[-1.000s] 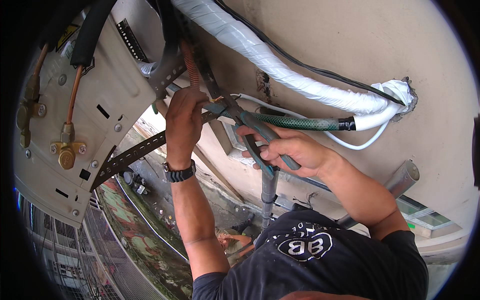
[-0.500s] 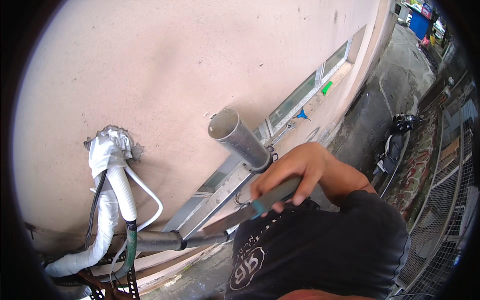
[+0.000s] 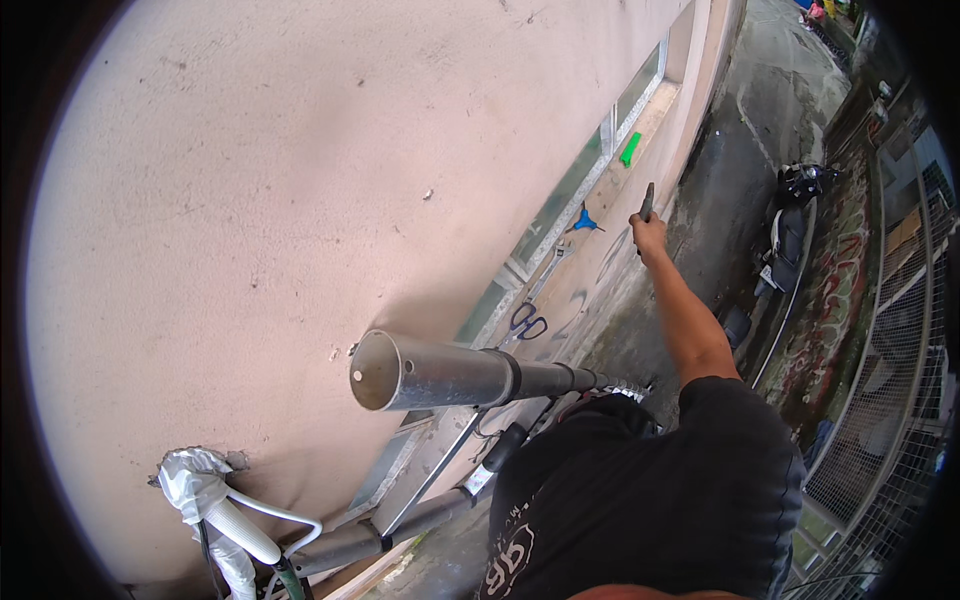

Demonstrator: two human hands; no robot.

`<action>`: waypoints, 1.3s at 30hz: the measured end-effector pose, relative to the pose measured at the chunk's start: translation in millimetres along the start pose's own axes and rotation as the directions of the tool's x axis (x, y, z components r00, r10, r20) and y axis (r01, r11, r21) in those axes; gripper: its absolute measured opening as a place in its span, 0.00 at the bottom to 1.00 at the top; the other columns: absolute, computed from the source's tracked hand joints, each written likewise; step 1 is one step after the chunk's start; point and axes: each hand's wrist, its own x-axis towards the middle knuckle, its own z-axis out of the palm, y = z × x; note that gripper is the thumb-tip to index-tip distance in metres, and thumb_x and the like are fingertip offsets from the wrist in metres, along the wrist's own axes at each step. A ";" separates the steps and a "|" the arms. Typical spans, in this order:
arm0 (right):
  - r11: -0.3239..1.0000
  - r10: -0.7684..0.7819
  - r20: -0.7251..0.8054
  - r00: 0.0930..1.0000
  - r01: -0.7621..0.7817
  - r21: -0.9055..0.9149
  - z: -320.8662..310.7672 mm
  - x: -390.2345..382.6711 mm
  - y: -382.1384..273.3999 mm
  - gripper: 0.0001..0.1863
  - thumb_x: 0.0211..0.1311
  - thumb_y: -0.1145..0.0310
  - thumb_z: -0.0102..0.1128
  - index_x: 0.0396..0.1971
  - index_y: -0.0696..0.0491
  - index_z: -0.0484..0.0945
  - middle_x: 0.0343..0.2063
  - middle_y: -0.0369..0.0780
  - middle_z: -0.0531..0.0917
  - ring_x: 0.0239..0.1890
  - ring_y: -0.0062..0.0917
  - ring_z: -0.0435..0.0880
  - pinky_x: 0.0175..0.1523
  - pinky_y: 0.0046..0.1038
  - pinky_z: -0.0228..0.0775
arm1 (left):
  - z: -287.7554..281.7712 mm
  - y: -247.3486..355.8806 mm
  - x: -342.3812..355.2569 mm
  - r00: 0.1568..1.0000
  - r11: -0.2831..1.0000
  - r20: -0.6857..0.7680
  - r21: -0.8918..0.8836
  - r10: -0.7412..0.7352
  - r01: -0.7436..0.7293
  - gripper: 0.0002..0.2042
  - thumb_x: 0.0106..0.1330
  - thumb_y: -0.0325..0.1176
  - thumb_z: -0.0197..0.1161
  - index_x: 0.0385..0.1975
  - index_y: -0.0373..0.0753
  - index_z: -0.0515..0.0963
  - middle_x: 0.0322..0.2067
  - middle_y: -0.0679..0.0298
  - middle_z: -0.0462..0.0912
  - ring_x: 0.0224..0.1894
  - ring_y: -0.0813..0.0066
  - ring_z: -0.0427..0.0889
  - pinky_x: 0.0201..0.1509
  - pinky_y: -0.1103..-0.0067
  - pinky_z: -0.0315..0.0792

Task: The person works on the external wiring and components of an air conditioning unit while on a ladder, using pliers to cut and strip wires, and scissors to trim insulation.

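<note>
1. Right hand [image 3: 648,236] is way out at the end of a stretched arm, closed around a pair of dark pliers [image 3: 648,203]. The tool pokes up past the fist, out over the alley side of the window ledge [image 3: 610,186] (it's tiny from up here, so I can't tell how the jaws stand).

2. Left hand is out of frame, so I can't tell what it's doing.

3. Nearest stuff to that fist is along the ledge: a green piece [image 3: 630,150] farther out, then a blue three-armed tool [image 3: 586,221], a silver wrench [image 3: 550,270] and some scissors with dark blue loops [image 3: 527,323]. The hand is apart from all of them.

4. Closer in, a fat grey metal pole [image 3: 450,374] points its open end at the wall [image 3: 250,220].

5. Lower left, a white-wrapped bundle [image 3: 192,485] comes out of a rough hole, with a thin white tube [image 3: 290,515] curving beside it.

6. Down below, a motorcycle [image 3: 787,240] is parked in the alley [image 3: 720,210].
</note>
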 end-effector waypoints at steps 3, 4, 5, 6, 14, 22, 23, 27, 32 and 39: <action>0.995 -0.092 -0.117 0.989 0.085 -0.058 38.9 15.0 16.7 0.31 0.57 0.55 0.66 0.56 0.63 0.78 0.57 0.60 0.71 0.60 0.53 0.75 0.68 0.45 0.69 | 7.8 18.4 2.5 1.000 1.000 0.000 0.017 -0.004 0.004 0.19 0.81 0.41 0.57 0.58 0.30 0.77 0.49 0.54 0.82 0.39 0.64 0.80 0.45 0.70 0.76; 0.989 -0.123 -0.129 0.984 0.110 -0.101 43.7 23.4 17.2 0.32 0.57 0.55 0.67 0.56 0.62 0.78 0.58 0.61 0.70 0.61 0.53 0.74 0.67 0.45 0.69 | 13.7 22.8 3.8 1.000 1.000 0.005 0.014 -0.002 0.002 0.18 0.81 0.40 0.57 0.58 0.30 0.77 0.48 0.54 0.82 0.38 0.65 0.80 0.44 0.70 0.76; 0.981 -0.151 -0.143 0.978 0.131 -0.140 45.7 35.6 13.8 0.32 0.57 0.54 0.68 0.56 0.62 0.79 0.60 0.61 0.69 0.62 0.53 0.73 0.67 0.45 0.70 | 21.5 29.4 7.5 1.000 1.000 0.007 0.009 0.004 -0.004 0.18 0.81 0.40 0.57 0.57 0.30 0.78 0.46 0.55 0.82 0.37 0.66 0.79 0.43 0.71 0.76; 0.971 -0.186 -0.149 0.971 0.159 -0.179 49.5 45.4 5.7 0.32 0.57 0.54 0.69 0.57 0.61 0.79 0.61 0.61 0.68 0.63 0.53 0.72 0.67 0.45 0.70 | 19.6 33.5 10.3 1.000 1.000 0.008 0.006 0.000 0.000 0.17 0.81 0.39 0.57 0.56 0.30 0.78 0.45 0.55 0.82 0.36 0.67 0.79 0.42 0.72 0.75; 0.868 -0.369 -0.099 0.924 0.304 -0.392 115.3 118.3 -40.1 0.39 0.61 0.49 0.74 0.66 0.56 0.72 0.66 0.57 0.66 0.66 0.57 0.69 0.70 0.51 0.68 | 0.8 49.9 15.2 0.998 0.997 -0.021 0.044 -0.055 0.056 0.11 0.79 0.33 0.57 0.50 0.30 0.79 0.36 0.60 0.81 0.29 0.75 0.75 0.35 0.77 0.71; 0.596 -0.471 0.001 0.882 0.319 -0.737 120.5 235.4 37.8 0.46 0.57 0.26 0.64 0.63 0.49 0.73 0.57 0.60 0.73 0.56 0.58 0.79 0.52 0.60 0.79 | 13.0 18.3 20.2 0.961 0.929 -0.043 -0.270 -0.273 0.252 0.07 0.76 0.23 0.60 0.48 0.32 0.83 0.31 0.67 0.81 0.26 0.86 0.74 0.29 0.83 0.68; 0.631 -0.341 0.025 0.940 0.249 -0.735 114.2 230.3 37.4 0.45 0.57 0.25 0.63 0.65 0.44 0.73 0.61 0.59 0.72 0.62 0.57 0.76 0.55 0.60 0.78 | 11.7 36.5 31.5 0.947 0.899 0.000 -0.312 -0.322 0.306 0.08 0.76 0.21 0.60 0.49 0.33 0.83 0.31 0.67 0.81 0.26 0.86 0.74 0.28 0.83 0.69; 0.665 -0.336 0.045 0.941 0.271 -0.696 125.7 220.4 8.8 0.46 0.52 0.31 0.72 0.65 0.43 0.70 0.64 0.59 0.70 0.67 0.58 0.71 0.62 0.61 0.73 | -8.1 41.4 4.0 0.923 0.863 0.003 -0.352 -0.385 0.361 0.09 0.76 0.22 0.60 0.52 0.34 0.82 0.34 0.68 0.81 0.29 0.85 0.76 0.31 0.83 0.73; 0.735 -0.388 0.021 0.921 0.323 -0.596 129.8 223.0 -16.7 0.50 0.49 0.30 0.73 0.65 0.48 0.71 0.63 0.61 0.72 0.66 0.60 0.72 0.64 0.56 0.72 | -8.9 44.4 0.7 0.939 0.905 -0.028 -0.277 -0.343 0.323 0.10 0.77 0.25 0.61 0.53 0.35 0.82 0.37 0.69 0.81 0.33 0.85 0.78 0.37 0.83 0.75; 0.792 -0.244 -0.072 0.967 0.155 -0.591 107.8 189.6 -67.4 0.31 0.61 0.45 0.70 0.51 0.57 0.83 0.54 0.59 0.78 0.59 0.52 0.74 0.59 0.50 0.73 | -4.0 43.8 -3.3 0.930 0.846 -0.015 -0.420 -0.367 0.327 0.10 0.80 0.28 0.60 0.55 0.37 0.82 0.31 0.72 0.78 0.31 0.86 0.74 0.36 0.83 0.70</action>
